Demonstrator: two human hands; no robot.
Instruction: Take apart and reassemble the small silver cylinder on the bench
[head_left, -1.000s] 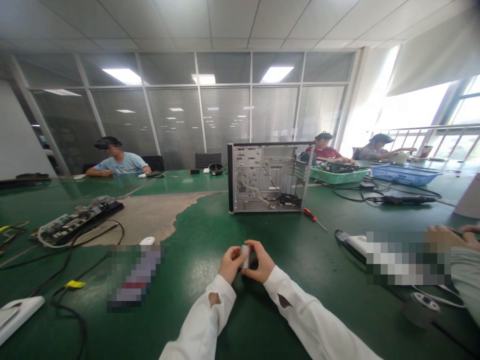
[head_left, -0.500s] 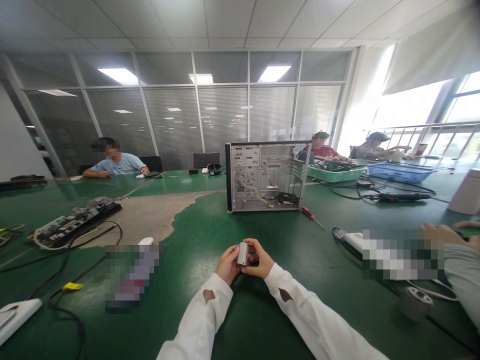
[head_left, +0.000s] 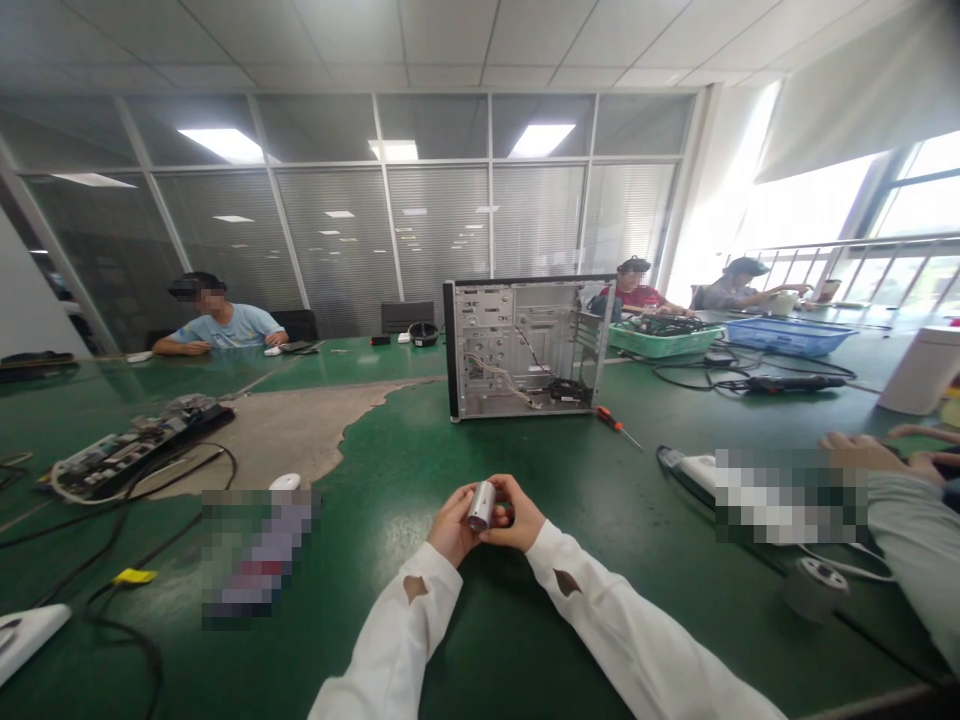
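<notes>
A small silver metal cylinder [head_left: 481,506] is held between both hands above the green table [head_left: 420,460]. My left hand [head_left: 451,530] wraps round its left side, and my right hand [head_left: 519,515] grips it from the right with bent fingers. The cylinder tilts, its lower end toward me and a little to the left. Beyond the hands stands an open computer case [head_left: 529,350], with cables lying inside at its bottom. An orange and black screwdriver [head_left: 611,420] lies by the case's lower right corner.
Stripped electronics [head_left: 139,450] and black cables lie at left. A green basket [head_left: 664,342], a blue basket [head_left: 787,338] and a white power strip [head_left: 697,472] are at right. A co-worker's hands [head_left: 862,455] rest at the right edge. Other people sit across the table.
The silver cylinder has tilted from nearly upright, its lower end swinging left and toward me. Both hands still hold it. The view has shifted slightly.
</notes>
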